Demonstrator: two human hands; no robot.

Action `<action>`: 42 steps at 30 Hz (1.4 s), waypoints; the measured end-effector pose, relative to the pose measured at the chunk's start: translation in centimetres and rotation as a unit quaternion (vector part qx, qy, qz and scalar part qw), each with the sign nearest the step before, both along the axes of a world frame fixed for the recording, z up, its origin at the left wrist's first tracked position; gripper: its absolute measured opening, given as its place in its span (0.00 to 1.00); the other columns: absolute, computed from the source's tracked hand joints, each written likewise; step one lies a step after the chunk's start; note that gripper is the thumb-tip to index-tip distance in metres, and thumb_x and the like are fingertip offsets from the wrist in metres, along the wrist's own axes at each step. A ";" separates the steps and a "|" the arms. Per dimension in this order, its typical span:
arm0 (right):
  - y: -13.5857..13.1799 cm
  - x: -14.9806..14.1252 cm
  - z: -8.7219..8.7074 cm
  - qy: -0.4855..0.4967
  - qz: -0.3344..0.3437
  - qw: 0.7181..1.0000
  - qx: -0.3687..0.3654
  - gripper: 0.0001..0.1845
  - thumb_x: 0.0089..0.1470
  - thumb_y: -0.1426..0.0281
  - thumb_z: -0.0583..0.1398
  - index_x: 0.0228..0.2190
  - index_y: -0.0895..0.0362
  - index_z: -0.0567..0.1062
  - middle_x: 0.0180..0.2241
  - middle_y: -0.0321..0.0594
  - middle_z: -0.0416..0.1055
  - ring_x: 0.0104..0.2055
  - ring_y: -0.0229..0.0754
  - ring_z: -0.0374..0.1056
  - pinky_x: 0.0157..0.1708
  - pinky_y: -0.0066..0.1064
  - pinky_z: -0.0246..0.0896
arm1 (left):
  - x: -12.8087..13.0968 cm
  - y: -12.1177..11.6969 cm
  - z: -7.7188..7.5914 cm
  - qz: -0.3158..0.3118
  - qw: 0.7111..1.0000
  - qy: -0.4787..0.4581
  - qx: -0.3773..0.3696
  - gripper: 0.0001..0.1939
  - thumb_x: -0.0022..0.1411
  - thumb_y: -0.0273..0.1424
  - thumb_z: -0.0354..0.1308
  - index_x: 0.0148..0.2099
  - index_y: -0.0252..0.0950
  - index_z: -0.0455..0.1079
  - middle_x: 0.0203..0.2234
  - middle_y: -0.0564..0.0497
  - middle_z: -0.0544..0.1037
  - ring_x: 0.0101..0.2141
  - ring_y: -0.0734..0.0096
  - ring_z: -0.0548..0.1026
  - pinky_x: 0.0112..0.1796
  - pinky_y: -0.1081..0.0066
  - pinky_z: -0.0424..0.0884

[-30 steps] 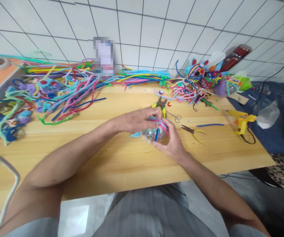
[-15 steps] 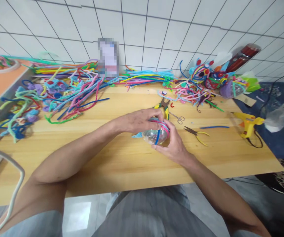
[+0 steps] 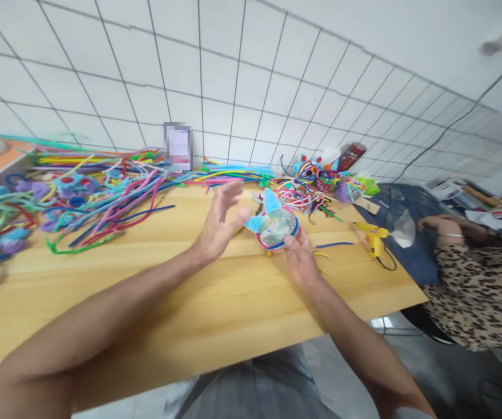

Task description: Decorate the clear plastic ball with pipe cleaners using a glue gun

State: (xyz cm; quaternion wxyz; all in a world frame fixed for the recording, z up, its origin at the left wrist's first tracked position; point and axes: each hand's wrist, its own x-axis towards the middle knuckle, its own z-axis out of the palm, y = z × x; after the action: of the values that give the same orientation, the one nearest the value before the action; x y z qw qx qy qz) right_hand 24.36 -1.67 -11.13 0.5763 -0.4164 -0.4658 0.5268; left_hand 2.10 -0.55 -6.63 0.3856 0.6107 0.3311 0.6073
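Note:
My right hand grips a clear round ball by its lower right side, a little above the table. Pink and blue pipe cleaners run around the ball's edge. Two light-blue pointed pieces stick out from its top and left side. My left hand is raised just left of the ball, apart from it, fingers spread and holding nothing. Beneath the right hand, the yellow handles of pliers show in part; their jaws are hidden.
Heaps of coloured pipe cleaners cover the table's left and back. Finished-looking pipe-cleaner figures stand at the back right. A yellow glue gun and a blue pipe cleaner lie to the right. Another person in leopard print sits beyond.
My left hand has let go of the ball and moved left, opening. The ball has turned in my right hand, showing its light-blue points. The view has swung right.

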 end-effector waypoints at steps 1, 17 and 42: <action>0.1 0.2 0.9 0.020 0.013 1.000 -0.010 0.35 0.45 0.48 0.74 0.51 0.50 0.75 0.56 0.44 0.79 0.58 0.54 0.75 0.59 0.49 0.72 | 0.8 -0.2 -0.9 -0.046 0.999 -0.012 -0.013 0.41 0.62 0.58 0.65 0.68 0.42 0.59 0.68 0.38 0.65 0.67 0.48 0.65 0.66 0.49 0.63; -0.8 0.4 3.6 0.021 0.037 0.999 -0.018 0.40 0.54 0.32 0.60 0.50 0.51 0.79 0.54 0.47 0.80 0.56 0.55 0.77 0.56 0.53 0.73 | 2.9 0.1 -3.5 -0.205 0.965 -0.117 -0.115 0.39 0.54 0.48 0.76 0.60 0.37 0.67 0.58 0.40 0.78 0.57 0.52 0.76 0.57 0.60 0.71; 4.7 1.2 -0.6 0.191 0.119 0.967 -0.116 0.26 0.53 0.47 0.71 0.45 0.51 0.81 0.48 0.37 0.84 0.46 0.45 0.81 0.40 0.36 0.81 | 3.1 2.0 -3.7 -0.186 0.967 -0.036 -0.168 0.42 0.54 0.46 0.77 0.67 0.42 0.71 0.66 0.42 0.73 0.66 0.46 0.69 0.63 0.57 0.67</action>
State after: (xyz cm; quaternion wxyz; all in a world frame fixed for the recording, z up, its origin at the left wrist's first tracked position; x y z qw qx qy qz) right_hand 25.56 3.07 -11.71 0.5357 -0.3136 -0.3285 0.7118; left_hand 5.18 1.49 -10.31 0.6009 0.5654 0.2948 0.4821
